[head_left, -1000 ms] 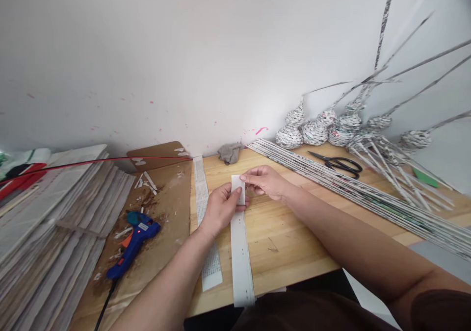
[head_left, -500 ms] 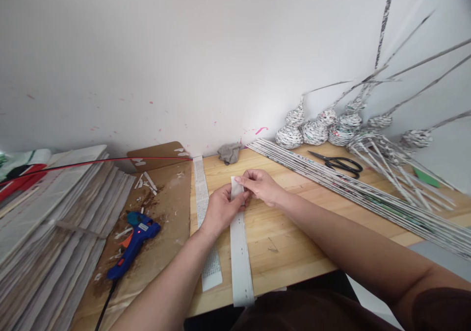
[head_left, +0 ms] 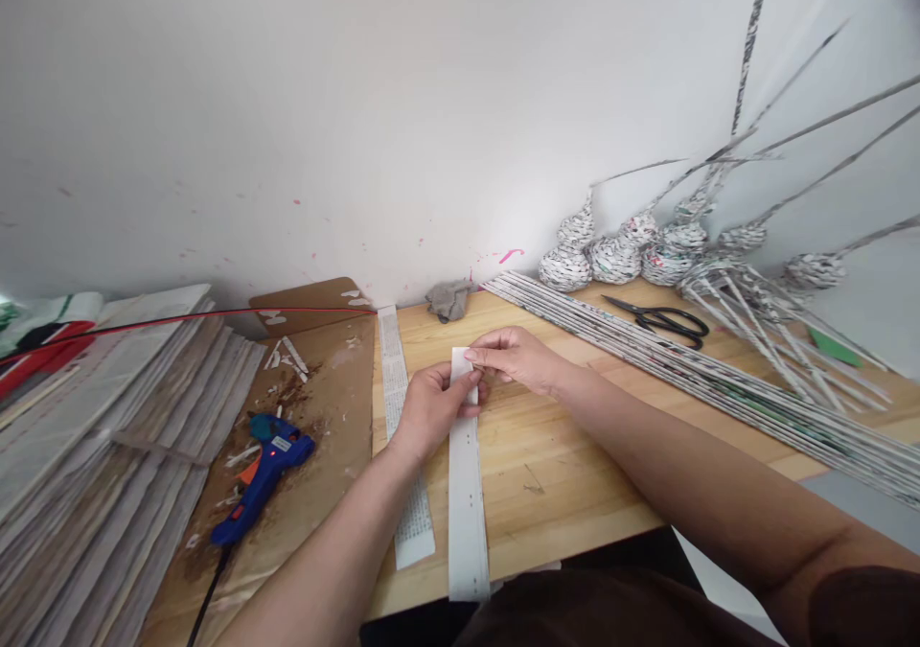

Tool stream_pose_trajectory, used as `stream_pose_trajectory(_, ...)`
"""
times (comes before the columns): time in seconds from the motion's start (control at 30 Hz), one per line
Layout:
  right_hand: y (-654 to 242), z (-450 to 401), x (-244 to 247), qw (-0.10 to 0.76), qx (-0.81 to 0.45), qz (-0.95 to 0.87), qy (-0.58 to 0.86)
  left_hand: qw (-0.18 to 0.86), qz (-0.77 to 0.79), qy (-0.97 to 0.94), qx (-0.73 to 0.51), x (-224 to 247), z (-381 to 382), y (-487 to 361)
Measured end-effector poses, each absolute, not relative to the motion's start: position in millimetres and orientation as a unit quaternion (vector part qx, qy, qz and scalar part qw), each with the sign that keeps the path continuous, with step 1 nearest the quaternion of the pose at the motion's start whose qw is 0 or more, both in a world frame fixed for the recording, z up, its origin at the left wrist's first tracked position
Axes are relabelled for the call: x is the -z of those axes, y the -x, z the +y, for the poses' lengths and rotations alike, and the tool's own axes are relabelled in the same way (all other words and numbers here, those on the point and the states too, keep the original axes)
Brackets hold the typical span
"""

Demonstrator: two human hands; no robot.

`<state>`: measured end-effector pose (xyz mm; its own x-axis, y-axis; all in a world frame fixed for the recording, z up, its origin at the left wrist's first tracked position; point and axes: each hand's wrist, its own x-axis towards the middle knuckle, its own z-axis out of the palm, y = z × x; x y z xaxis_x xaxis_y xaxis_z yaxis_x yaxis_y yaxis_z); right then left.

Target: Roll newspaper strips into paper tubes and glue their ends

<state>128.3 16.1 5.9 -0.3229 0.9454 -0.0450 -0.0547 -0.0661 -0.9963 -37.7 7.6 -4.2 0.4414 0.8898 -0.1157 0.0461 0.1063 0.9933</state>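
A long white paper strip (head_left: 469, 503) runs from the table's front edge up to my two hands, its top end standing out between them. My left hand (head_left: 438, 403) is closed on it below the end, thumb lying across the front. At the strip's upper right edge, my right hand (head_left: 514, 358) pinches with thumb and forefinger; the fingertips partly hide what they grip. Left of this strip, a printed newspaper strip (head_left: 394, 379) lies flat, its middle partly covered by my left hand and forearm.
At left are a blue glue gun (head_left: 263, 484) on stained cardboard (head_left: 334, 436) and a tall stack of newspaper (head_left: 136, 436). Rolled paper sticks (head_left: 632, 350), black scissors (head_left: 665, 319) and woven paper gourds (head_left: 614, 259) lie at right. A grey rag (head_left: 449, 300) sits by the wall.
My right hand has shifted slightly right, away from the middle of the strip's end to its edge. The strip's lower part has swung a little left. My left hand keeps its hold.
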Motion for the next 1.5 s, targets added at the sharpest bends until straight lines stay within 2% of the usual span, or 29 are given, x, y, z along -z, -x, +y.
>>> stream_pose_trajectory(0.17,-122.8,16.6,-1.7,0.454,-0.591,-0.496,0.446,0.62,0.411,-0.578,-0.337,6.6,7.0,36.3)
stream_pose_trajectory(0.47,-114.6,12.7,-6.6,0.461,-0.626,-0.452,0.438,0.613,0.408,-0.591,-0.33,5.6,5.8,36.1)
stream_pose_trajectory(0.9,-129.4,18.3,-2.1,0.436,-0.518,-0.577,0.456,0.65,0.393,-0.563,-0.326,8.7,10.9,37.6)
stream_pose_trajectory(1.2,-140.2,18.2,-8.8,0.371,-0.602,-0.582,0.401,0.653,0.401,-0.557,-0.322,3.3,10.3,39.1)
stream_pose_trajectory(1.5,-131.0,20.5,-1.7,0.417,-0.616,-0.507,0.435,0.653,0.404,-0.556,-0.317,0.7,8.0,37.4)
